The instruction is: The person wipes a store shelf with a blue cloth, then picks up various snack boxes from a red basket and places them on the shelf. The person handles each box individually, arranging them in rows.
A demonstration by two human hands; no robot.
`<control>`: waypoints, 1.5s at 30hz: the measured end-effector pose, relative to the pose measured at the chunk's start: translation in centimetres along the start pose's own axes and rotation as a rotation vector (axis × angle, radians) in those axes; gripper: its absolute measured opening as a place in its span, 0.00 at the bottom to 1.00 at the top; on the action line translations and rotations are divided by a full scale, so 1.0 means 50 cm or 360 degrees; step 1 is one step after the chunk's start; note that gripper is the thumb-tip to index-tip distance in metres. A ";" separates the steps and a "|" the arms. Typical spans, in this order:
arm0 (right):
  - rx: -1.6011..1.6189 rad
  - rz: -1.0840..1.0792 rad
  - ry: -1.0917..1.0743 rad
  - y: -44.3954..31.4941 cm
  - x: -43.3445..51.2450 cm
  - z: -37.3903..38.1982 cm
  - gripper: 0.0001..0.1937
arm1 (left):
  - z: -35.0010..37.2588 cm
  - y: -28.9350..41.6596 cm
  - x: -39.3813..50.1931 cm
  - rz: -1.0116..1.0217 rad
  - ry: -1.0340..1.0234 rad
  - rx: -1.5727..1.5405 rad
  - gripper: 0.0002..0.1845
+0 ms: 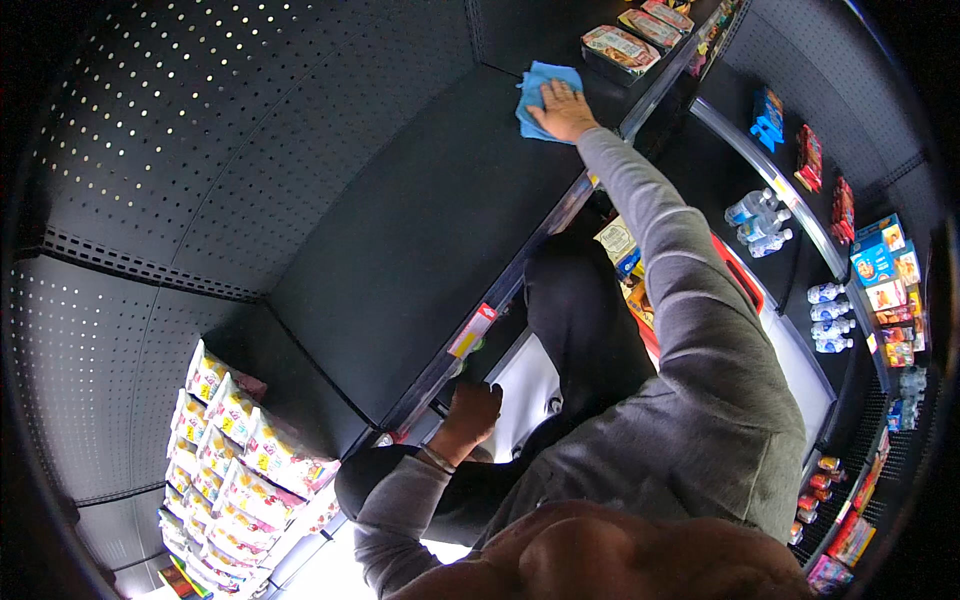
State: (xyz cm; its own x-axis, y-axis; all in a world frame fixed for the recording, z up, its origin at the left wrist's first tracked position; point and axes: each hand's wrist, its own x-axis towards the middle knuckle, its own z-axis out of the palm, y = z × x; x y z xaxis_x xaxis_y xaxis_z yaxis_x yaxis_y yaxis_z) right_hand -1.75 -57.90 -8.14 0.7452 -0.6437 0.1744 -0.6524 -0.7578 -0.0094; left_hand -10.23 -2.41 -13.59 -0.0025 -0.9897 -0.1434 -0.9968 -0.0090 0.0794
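My right hand (564, 111) presses flat on a folded blue cleaning cloth (538, 97), with the arm stretched far out. Under the cloth is a black metal shelf (420, 225), close to the packaged food trays at its far end. My left hand (471, 421) is low, between my knees, beside the shelf's front edge. Its fingers are curled, and their tips are hidden, so whether they hold anything does not show. A red and white price label (472, 330) sits in the shelf's front rail, just beyond that hand.
Perforated back panels (300, 127) rise behind the shelf. Bagged snacks (232, 465) stand in rows at left. Film-topped food trays (621, 49) sit at the far end. A red basket (739, 274) holding boxed goods is partly behind my right arm. Water bottles (759, 221) stand on the shelving at right.
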 end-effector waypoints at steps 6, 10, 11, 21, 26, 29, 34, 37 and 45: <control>-0.0050 -0.0006 -0.0082 0.089 -0.045 0.007 0.40 | 0.022 0.002 -0.003 0.0016 0.0051 -0.0036 0.04; -0.0104 -0.0103 -0.0148 0.080 -0.097 -0.015 0.41 | 0.031 0.005 0.002 0.0075 0.0118 0.0063 0.03; -0.0114 -0.0165 -0.0139 0.072 -0.113 -0.022 0.41 | 0.032 0.005 0.002 0.0077 0.0088 0.0049 0.04; -0.0074 -0.1029 -0.0200 -0.177 -0.273 -0.073 0.43 | 0.029 0.051 0.009 -0.0034 -0.0056 -0.0132 0.08; -0.0122 -0.1451 -0.0343 -0.371 -0.325 -0.097 0.44 | 0.041 0.075 0.027 -0.0091 -0.0135 -0.0110 0.13; 0.0074 -0.1822 -0.0213 -0.501 -0.387 -0.095 0.44 | 0.066 0.083 0.044 -0.0094 0.0072 -0.0058 0.14; 0.0527 -0.2162 -0.0043 -0.730 -0.531 -0.113 0.44 | 0.047 0.077 0.049 -0.0066 -0.0074 0.0114 0.18; 0.0610 -0.2298 -0.0104 -0.823 -0.600 -0.111 0.44 | 0.025 0.074 0.018 -0.0092 0.0186 0.0094 0.16; 0.0740 -0.2278 -0.0024 -0.932 -0.630 -0.088 0.41 | 0.038 0.078 0.024 -0.0091 0.0087 0.0129 0.16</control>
State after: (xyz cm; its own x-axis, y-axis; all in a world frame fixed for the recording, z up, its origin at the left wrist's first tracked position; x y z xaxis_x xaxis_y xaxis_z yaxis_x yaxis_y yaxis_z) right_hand 4.57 -1.82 -8.86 0.7000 0.6497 0.2964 0.7057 -0.6928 -0.1482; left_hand -14.28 -3.34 -15.30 0.0568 -0.9942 -0.0915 -0.9984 -0.0563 -0.0075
